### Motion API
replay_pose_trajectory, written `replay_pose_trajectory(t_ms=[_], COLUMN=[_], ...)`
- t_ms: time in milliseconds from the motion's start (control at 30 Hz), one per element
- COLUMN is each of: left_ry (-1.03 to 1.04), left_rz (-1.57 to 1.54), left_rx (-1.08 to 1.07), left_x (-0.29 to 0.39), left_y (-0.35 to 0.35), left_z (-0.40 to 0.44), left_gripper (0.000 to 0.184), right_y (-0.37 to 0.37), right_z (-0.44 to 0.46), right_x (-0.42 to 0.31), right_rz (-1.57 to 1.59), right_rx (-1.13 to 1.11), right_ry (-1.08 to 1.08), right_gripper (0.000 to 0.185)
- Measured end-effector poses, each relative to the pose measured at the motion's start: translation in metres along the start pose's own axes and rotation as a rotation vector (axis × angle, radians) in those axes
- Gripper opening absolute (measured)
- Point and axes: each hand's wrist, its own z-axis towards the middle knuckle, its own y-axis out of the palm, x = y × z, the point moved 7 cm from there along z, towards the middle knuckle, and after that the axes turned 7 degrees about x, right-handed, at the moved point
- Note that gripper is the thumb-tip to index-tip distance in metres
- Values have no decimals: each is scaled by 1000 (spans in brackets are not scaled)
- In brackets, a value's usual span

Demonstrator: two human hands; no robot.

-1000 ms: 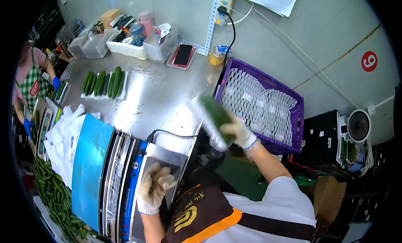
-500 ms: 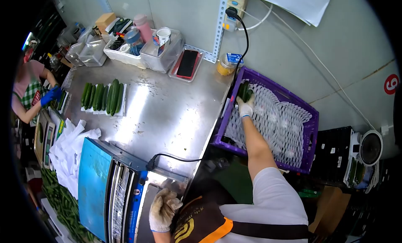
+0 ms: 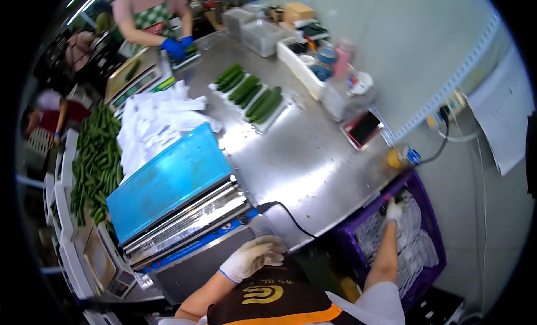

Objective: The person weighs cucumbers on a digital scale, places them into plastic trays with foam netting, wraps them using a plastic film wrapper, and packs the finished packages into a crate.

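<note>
My left hand (image 3: 256,259), in a white glove, hangs empty in front of the apron beside the wrapping machine (image 3: 168,185), its fingers loosely bent and apart. My right hand (image 3: 394,211), also gloved, reaches into the upper left part of the purple crate (image 3: 429,213). It is closed at a dark green cucumber pack (image 3: 384,211), mostly hidden and blurred. White foam netting (image 3: 411,246) lines the crate. On the metal table (image 3: 302,174), cucumbers (image 3: 245,91) lie in groups on white trays.
White strips (image 3: 159,115) and a heap of loose cucumbers (image 3: 98,163) lie left. Across the table a person with blue gloves (image 3: 178,48) handles cucumbers. A phone (image 3: 363,128), a yellow jar (image 3: 403,156), tubs (image 3: 263,37) and a black cable (image 3: 291,216) are around the table.
The view has swung left. My right hand carried the cucumber pack from above the table edge into the crate and remains there. My left hand stays near the machine.
</note>
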Motion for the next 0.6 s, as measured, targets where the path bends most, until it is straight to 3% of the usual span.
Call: replay_pose_trajectory(t_ms=[67,133,233,267,333,367,433,467,533,600], left_ry=[36,58,83,91,120,131,152,163,178,190], left_rz=[-59,-75,-84,-86,-92,-86,-87,-91,-97,-104], left_rx=[-32,-17,5,14,23,45,90,112,131,128], left_x=[5,10,18,21,27,31,36,38,41,38], left_y=[-3,-11,-16,-17,-19,-17,-16,-14,-15,-18], left_z=[-2,-6,-11,-11,-11,-12,-18,-20,-22,-25], left_gripper=[41,42,43,43,43,43,43,42,44,47], right_y=[-83,-142,-170,-160,-138,-121,-83,-56,-15,43], right_z=[-25,-40,-90,-110,-188,-223,-299,-330,-369,-383], right_x=[-47,-88,-215,-269,-376,-422,-497,-532,-573,-602], right_rz=[167,446,867,906,694,617,314,96,-78,-192], right_rx=[199,525,279,37,-313,-426,-407,-456,-342,-107], right_ry=[-44,-233,-453,-568,-780,-1033,-1594,-1738,-1981,-2120], right_gripper=[88,63,50,46,45,48,67,73,71,66])
